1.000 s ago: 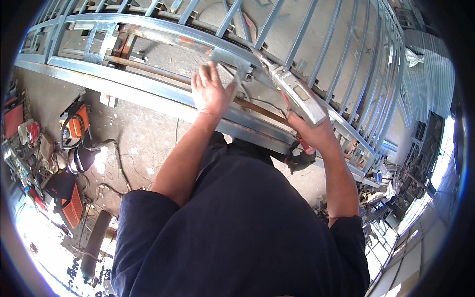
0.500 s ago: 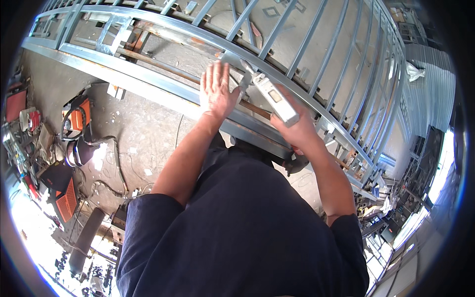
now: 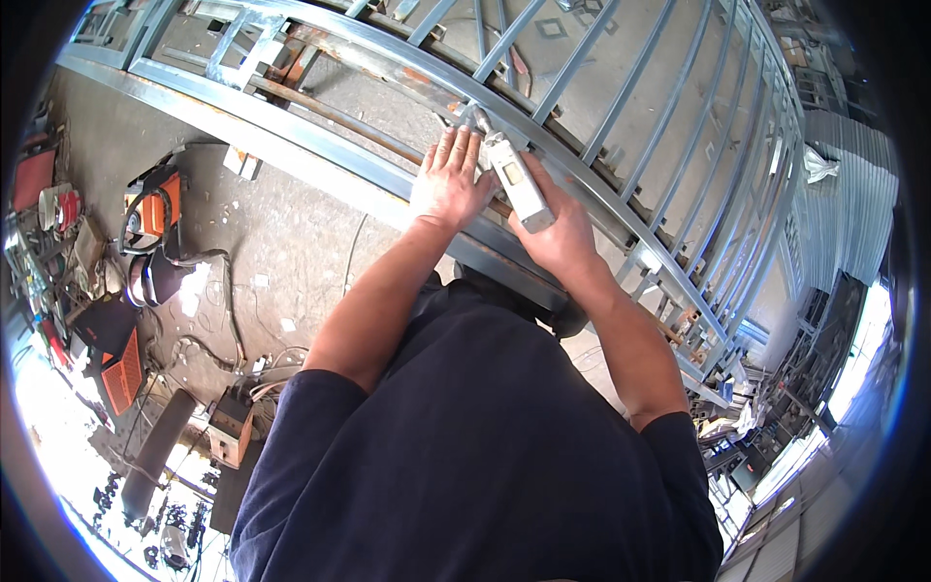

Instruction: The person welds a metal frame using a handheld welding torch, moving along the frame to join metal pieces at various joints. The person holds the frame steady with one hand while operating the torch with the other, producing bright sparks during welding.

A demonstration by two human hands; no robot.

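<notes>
My right hand [image 3: 561, 231] is wrapped round a pale grey welding gun [image 3: 518, 184] with a small window on its upper face. The gun's narrow nozzle [image 3: 482, 120] points away from me, its tip beside a long steel rail [image 3: 412, 68] of the metal frame. My left hand [image 3: 449, 189] lies just left of the gun, palm down with fingers stretched forward. It is over the frame's near beams, and what lies under its palm is hidden. Part of the gun's grip is covered by my right hand.
Parallel steel bars [image 3: 659, 107] run across the far right. A wide bright beam [image 3: 242, 136] crosses in front of me. On the floor at left stand an orange machine [image 3: 153, 209], a dark hose [image 3: 233, 320] and a wooden box [image 3: 231, 435]. Corrugated sheets [image 3: 844, 184] stand far right.
My right hand has brought the welding gun left and slightly forward, closer to my left hand. My left hand has shifted a little to the right. The view has tilted slightly.
</notes>
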